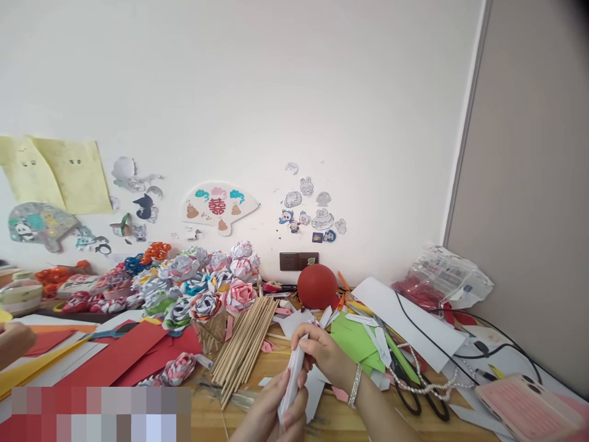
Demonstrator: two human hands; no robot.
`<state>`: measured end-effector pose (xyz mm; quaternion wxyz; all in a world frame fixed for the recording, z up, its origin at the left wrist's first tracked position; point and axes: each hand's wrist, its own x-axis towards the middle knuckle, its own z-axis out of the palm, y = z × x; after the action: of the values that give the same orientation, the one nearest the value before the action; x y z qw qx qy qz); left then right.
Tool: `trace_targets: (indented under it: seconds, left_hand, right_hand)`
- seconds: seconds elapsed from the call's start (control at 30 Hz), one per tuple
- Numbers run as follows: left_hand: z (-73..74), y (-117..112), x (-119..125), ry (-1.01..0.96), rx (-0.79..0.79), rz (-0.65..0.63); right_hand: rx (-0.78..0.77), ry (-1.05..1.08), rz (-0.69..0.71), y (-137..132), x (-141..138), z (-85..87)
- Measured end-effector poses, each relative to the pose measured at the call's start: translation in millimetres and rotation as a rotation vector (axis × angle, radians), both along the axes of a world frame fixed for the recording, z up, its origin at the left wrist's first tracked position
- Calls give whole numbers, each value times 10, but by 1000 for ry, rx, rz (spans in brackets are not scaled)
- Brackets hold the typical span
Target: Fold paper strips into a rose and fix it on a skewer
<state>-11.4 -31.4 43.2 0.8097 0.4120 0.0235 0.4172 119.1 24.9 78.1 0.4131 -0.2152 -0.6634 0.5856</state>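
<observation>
A narrow folded strip of white paper (291, 388) stands tilted between my hands above the front of the wooden table. My left hand (276, 402) is closed around its lower part, thumb and fingers on opposite sides. Pinching the upper end is my right hand (322, 351), with a sparkling bracelet (354, 385) on the wrist. Just left of my hands lies a bundle of thin wooden sticks (243, 344). Green paper pieces (352, 337) and white scraps are spread beyond my right hand.
Paper flowers (242, 296) crowd the back left, near a red ball (317, 286). Red paper sheets (124, 353) lie left, where another person's hand (16, 344) shows. Scissors (421, 393), a bead string (437, 388), a black cable and a pink-and-white case (524, 405) occupy the right.
</observation>
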Motion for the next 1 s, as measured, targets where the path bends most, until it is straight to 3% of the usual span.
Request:
trace_targets:
  seconds: [0.07,0.17,0.3,0.4,0.53,0.7,0.77,1.0]
  left_hand:
    - [19,13,-1,104,-6,87]
    - [-4,99,-2,353,17,325]
    - [-145,248,18,683,147,644]
    - [-240,284,27,792,216,751]
    - [-208,224,5,759,200,727]
    - [-25,126,-31,615,31,370]
    - [-14,124,-27,592,14,311]
    - [-176,190,44,752,173,521]
  right_hand:
    - [-9,-6,-19,-6,0,12]
    - [27,-35,-104,-16,-8,30]
    - [185,-217,-281,3,-59,-36]
    - [239,-312,-380,42,-120,-133]
    - [239,-291,-458,95,-167,-202]
    - [176,-266,-442,128,-140,-193]
    - [171,-262,-445,131,-139,-189]
    - [230,-266,-579,114,-191,-183]
